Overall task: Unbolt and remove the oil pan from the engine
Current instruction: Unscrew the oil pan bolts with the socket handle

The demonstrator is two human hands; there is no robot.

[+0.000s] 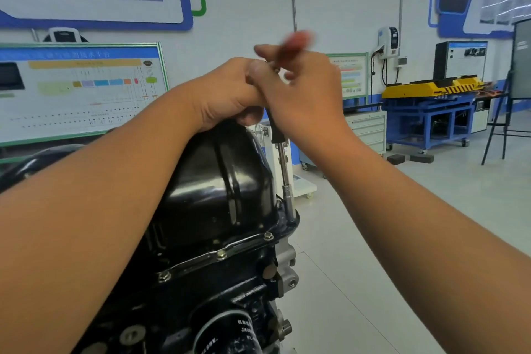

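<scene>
Both bare forearms reach up over the black engine (224, 290), whose glossy oil pan (218, 181) sits on top, flange bolts in place along its near edge. Left hand (227, 92) curls round the socket driver (283, 164) above the pan. Right hand (304, 95) works its blurred red handle, fingers loosely bent; the socket stands on a bolt at the pan's right corner.

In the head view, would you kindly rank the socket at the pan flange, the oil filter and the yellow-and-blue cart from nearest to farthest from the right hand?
From the right hand:
1. Socket, directly below the hand, seated at the oil pan flange corner.
2. Oil filter, lower still, at the bottom of the engine.
3. Yellow-and-blue cart, across the room by the right wall.
</scene>
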